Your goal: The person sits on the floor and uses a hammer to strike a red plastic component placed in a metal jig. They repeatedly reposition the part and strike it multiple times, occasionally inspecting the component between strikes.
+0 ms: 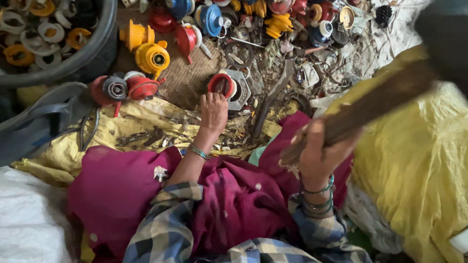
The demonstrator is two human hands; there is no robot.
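- There is one view only, from a camera worn on the person's head, so no second view shares any part of the scene.
- It looks steeply down over the person's own lap, with the magenta cloth garment (229, 199) and the checked blue-and-cream shirt sleeves (165, 229) filling the bottom edge.
- It faces forward and away from the body: the heap of yellow, red and blue plastic fittings (214, 24) lies along the top edge, farthest from the lens.
- It sits close: the left hand (213, 111) is mid-frame, the right hand (317, 156) nearer and blurred.
- A dark round tub (92, 48) is cut off at the top left corner.
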